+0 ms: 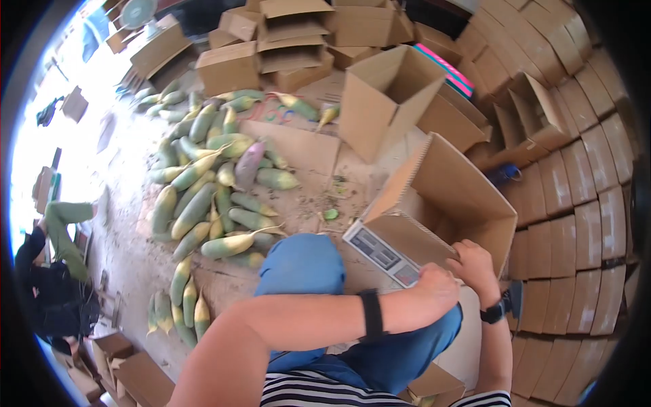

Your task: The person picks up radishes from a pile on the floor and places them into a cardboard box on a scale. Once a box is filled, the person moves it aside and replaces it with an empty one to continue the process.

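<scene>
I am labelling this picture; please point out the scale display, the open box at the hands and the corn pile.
scale display (pixel 381 254), head view, panel middle.
open box (pixel 468 197), head view, inner wall.
corn pile (pixel 194 209), head view, a central cob.

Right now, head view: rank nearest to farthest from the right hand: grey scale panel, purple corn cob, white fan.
1. Grey scale panel, just left of the right hand.
2. Purple corn cob, middle left.
3. White fan, far top left.

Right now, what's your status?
Right hand grips open box rim; left hand rests beside. Box on scale. Corn pile off left, apart.
</scene>
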The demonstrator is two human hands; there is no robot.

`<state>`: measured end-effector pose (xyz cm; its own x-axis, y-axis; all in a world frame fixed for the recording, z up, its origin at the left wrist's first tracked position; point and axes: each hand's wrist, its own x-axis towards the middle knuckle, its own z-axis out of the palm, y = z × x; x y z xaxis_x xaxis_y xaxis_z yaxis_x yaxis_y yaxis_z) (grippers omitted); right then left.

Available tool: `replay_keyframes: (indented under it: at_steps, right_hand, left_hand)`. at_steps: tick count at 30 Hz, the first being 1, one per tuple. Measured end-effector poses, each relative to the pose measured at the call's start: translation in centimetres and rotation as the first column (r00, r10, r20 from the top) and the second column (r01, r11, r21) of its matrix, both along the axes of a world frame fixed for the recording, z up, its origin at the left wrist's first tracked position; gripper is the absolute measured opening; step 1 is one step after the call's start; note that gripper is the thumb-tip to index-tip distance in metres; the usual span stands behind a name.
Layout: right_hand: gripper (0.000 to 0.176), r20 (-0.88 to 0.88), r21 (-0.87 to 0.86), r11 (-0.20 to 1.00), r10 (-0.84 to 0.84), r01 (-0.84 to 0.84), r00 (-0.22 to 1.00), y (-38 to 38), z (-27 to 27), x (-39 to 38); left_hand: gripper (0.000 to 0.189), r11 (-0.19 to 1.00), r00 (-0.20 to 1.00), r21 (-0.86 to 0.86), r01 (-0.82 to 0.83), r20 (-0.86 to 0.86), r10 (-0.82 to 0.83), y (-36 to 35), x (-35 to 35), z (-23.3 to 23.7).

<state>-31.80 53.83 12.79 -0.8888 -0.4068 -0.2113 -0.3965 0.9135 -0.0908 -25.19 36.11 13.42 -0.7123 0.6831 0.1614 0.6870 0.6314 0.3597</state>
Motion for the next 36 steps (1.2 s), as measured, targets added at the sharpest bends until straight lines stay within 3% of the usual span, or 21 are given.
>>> replay_keyframes:
  at_steps: [4,6,9,10,12,15,16,18,20,21,22,23,24,25,26,27,28,30,32,34,36]
  right_hand:
    - [0.037,-0.150,-0.119,0.991,0.034,-0.052,0.988,-2.9,5.9,1.8]
    - [0.042,-0.203,-0.153,0.987,0.024,-0.055,0.979,-5.3,8.6,2.8]
    - [0.039,-0.318,-0.229,0.945,0.155,-0.235,0.935,-9.2,11.5,4.8]
    - [0.039,-0.319,-0.228,0.944,0.158,-0.238,0.934,-10.7,12.1,5.7]
    - [0.039,-0.435,-0.310,0.847,0.277,-0.431,0.857,-13.4,13.1,7.5]
    - [0.037,-0.543,-0.232,0.797,0.369,-0.557,0.754,-15.6,13.9,10.0]
    - [0.037,-0.544,-0.236,0.787,0.379,-0.570,0.749,-15.7,14.2,10.5]
    - [0.038,-0.697,-0.099,0.764,0.404,-0.637,0.592,-14.8,14.6,11.3]
    - [0.037,-0.732,-0.124,0.783,0.343,-0.610,0.588,-13.2,13.6,11.8]
    - [0.037,-0.677,-0.210,0.844,0.238,-0.493,0.696,-12.4,13.0,11.7]
    - [0.036,-0.611,-0.286,0.887,0.122,-0.362,0.782,-11.8,12.4,11.4]
    - [0.035,-0.529,-0.292,0.900,0.130,-0.324,0.838,-11.4,12.0,10.8]
    - [0.035,-0.529,-0.294,0.899,0.130,-0.325,0.838,-10.9,11.1,10.4]
    - [0.035,-0.445,-0.300,0.902,0.154,-0.309,0.882,-10.3,9.9,9.9]
    - [0.035,-0.355,-0.304,0.907,0.176,-0.291,0.918,-10.1,9.1,9.6]
    - [0.036,-0.329,-0.324,0.894,0.201,-0.310,0.923,-10.7,8.8,9.6]
    - [0.036,-0.323,-0.323,0.894,0.204,-0.310,0.924,-11.6,8.7,9.6]
    - [0.037,-0.339,-0.437,0.799,0.278,-0.412,0.899,-14.2,8.7,9.2]
    - [0.039,-0.294,-0.509,0.726,0.359,-0.463,0.886,-17.6,9.0,9.2]
    - [0.040,-0.260,-0.465,0.699,0.478,-0.543,0.839,-20.7,7.7,9.3]
    - [0.040,-0.289,-0.419,0.743,0.436,-0.522,0.852,-21.9,6.6,9.8]
  left_hand:
    - [0.013,0.999,0.999,-0.037,0.022,0.047,-0.021,0.1,-0.2,-0.3]
    - [0.012,0.991,0.981,-0.087,0.098,0.176,-0.081,-0.3,-0.7,0.5]
    - [0.011,0.991,0.991,-0.094,0.091,0.111,-0.080,-0.1,-1.5,0.6]
    - [0.010,0.888,0.988,0.452,-0.083,0.152,0.015,2.3,-2.1,-4.7]
    - [0.011,0.914,0.983,0.393,-0.094,0.185,0.022,0.3,-2.8,-1.4]
    - [0.017,0.972,0.953,0.201,-0.126,0.296,0.063,-4.4,-4.0,7.0]
    - [0.017,0.943,0.973,0.285,-0.172,0.199,0.118,-5.3,-3.9,8.2]
    - [0.017,0.877,0.958,0.404,-0.260,-0.007,0.287,-7.5,-3.5,10.2]
    - [0.019,0.841,0.892,0.454,-0.296,-0.185,0.413,-12.4,-2.5,10.6]
    - [0.020,0.840,0.865,0.465,-0.279,-0.257,0.430,-15.3,-2.2,10.0]
    - [0.018,0.846,0.800,0.419,-0.330,-0.352,0.486,-18.9,-1.8,8.7]
    - [0.020,0.873,0.775,0.361,-0.327,-0.426,0.466,-22.7,-2.0,6.0]
    - [0.023,0.773,0.804,0.357,-0.525,-0.091,0.588,-25.8,-1.7,4.0]
    - [0.027,0.750,0.760,0.239,-0.617,-0.069,0.647,-28.5,-0.5,3.4]
    - [0.028,0.634,0.618,-0.060,-0.771,0.171,0.768,-31.6,-0.4,-0.1]
    - [0.027,0.559,0.531,-0.333,-0.759,0.179,0.828,-34.1,0.3,-3.4]
    - [0.022,0.492,0.519,-0.406,-0.770,0.050,0.853,-36.2,2.1,-7.9]
    - [0.025,0.390,0.504,-0.616,-0.684,-0.013,0.864,-39.9,5.1,-15.7]
    - [0.037,0.381,0.521,-0.661,-0.647,-0.018,0.853,-41.4,7.9,-20.3]
    - [0.048,0.384,0.568,-0.553,-0.739,-0.207,0.796,-43.1,10.5,-26.5]
    - [0.054,0.430,0.504,-0.622,-0.654,0.066,0.861,-43.0,10.5,-26.4]
